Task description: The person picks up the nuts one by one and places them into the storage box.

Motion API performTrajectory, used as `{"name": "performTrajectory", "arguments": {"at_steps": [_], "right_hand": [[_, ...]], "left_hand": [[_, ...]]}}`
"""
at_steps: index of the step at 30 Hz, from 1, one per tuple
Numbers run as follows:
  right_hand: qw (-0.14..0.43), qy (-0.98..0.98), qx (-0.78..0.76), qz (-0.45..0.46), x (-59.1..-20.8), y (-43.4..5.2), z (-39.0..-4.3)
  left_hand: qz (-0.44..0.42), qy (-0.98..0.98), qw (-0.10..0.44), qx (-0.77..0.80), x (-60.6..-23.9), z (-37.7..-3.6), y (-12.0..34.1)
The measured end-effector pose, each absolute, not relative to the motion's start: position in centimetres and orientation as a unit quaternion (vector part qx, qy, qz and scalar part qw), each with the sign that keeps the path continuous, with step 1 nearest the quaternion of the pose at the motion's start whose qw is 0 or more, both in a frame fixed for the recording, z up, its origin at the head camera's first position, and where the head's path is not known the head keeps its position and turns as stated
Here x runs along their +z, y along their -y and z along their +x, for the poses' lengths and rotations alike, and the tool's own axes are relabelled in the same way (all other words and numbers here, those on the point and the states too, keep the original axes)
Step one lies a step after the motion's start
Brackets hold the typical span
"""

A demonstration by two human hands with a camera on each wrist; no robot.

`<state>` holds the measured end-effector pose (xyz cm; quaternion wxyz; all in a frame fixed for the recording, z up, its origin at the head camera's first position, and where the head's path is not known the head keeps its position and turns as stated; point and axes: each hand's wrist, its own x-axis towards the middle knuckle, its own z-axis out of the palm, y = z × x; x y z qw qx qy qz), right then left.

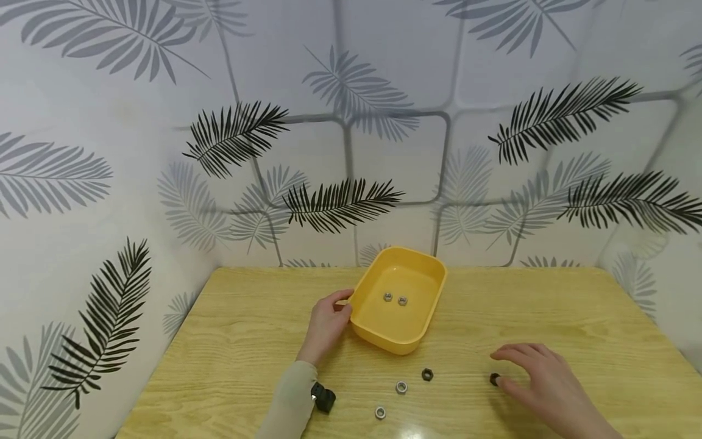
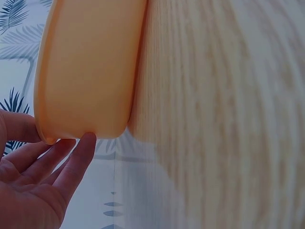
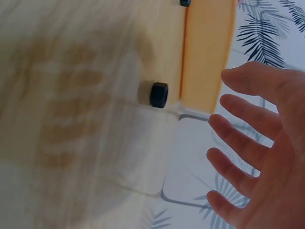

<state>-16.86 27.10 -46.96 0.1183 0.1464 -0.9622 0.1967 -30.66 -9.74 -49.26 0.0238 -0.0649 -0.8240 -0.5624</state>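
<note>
Inventory, nearest first, as I read it off the head cam w/ wrist cams as backup. Item 1: silver nut, between the two forearms, nearest me, lying flat on the wooden table. Item 2: black clip-like part just beside the left sleeve; can't tell what it is. Item 3: second silver nut and dark nut, lying loose betw. the hands, apart from each other. Item 4: right hand, released, fingers spread and relaxed, palm down, hovering low over the table; grasps nothing. Item 5: small black nut at its thumb side, just beside or touching the thumb, can't tell which; right wrist cam shows the same black nut on the table clear of the fingers, so I judge the hand is poised to pinch it. Item 6: left hand, fingertips and thumb on the near-left corner of the yellow tray; left wrist cam shows thumb and fingers pinching the tray rim, prob. to steady it. Item 7: two silver nuts inside the tray, side by side, beyond the left hand. Farthest: leaf-print backdrop.
</note>
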Motion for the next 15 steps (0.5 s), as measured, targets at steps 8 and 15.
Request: {"name": "performTrajectory", "arguments": {"at_steps": [8, 15], "right_hand": [[0.089, 0.971, 0.177, 0.131, -48.3, -28.2, -16.8], [0.071, 0.972, 0.181, 0.129, -49.2, -28.4, -17.0]], "left_hand": [[-0.068, 0.822, 0.025, -0.565, -49.4, -30.7, 9.7], [-0.073, 0.823, 0.029, -0.562, -49.2, -30.6, 9.7]]}}
